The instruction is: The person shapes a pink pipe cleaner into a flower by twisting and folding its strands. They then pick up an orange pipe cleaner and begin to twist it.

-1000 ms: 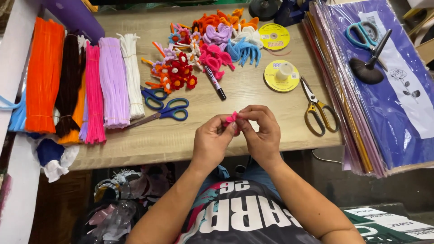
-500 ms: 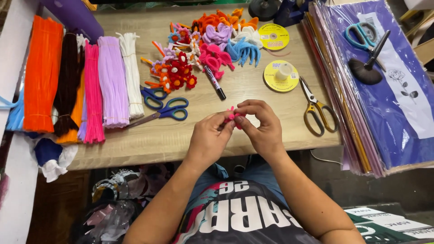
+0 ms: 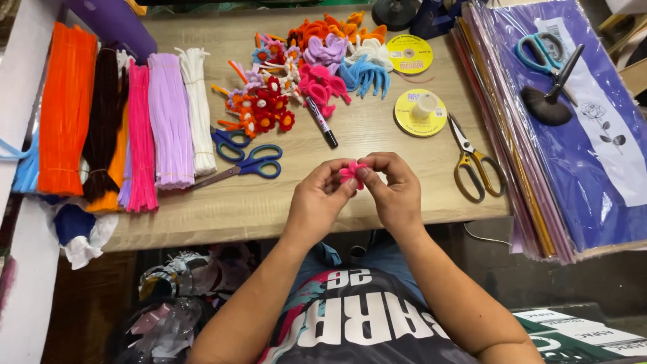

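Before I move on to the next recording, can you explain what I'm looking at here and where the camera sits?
The camera is worn on a person's head and looks down at their own bare hands over a wooden table. The left hand and right hand pinch a small pink pipe-cleaner piece between their fingers. On the table lie bundles of pipe cleaners in several colours, blue scissors, yellow-handled scissors, a black marker, finished pipe-cleaner flowers and two yellow spools. Stacked purple sheets lie at the right.
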